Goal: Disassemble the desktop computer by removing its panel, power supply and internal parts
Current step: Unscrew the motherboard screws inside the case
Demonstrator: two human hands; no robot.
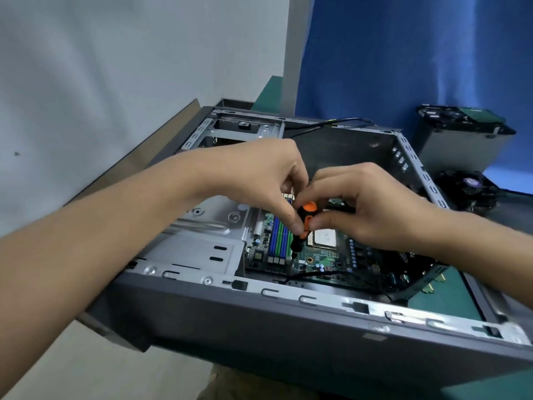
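Observation:
A grey desktop case [288, 321] lies open on its side, its green motherboard [323, 258] exposed inside with blue and green memory slots [278, 238] and a bare processor [324, 236]. An orange and black screwdriver [304, 223] stands nearly upright over the board, tip down near the slots' front end. My left hand [259, 174] pinches the handle from the left with its fingertips. My right hand [366, 203] grips the same handle from the right, thumb against the orange grip.
A removed power supply [461, 140] stands on the green mat [461, 295] at the right, a black cooler fan [470, 187] in front of it. A black cable [326, 124] trails over the case's far edge. A white wall lies left, a blue curtain behind.

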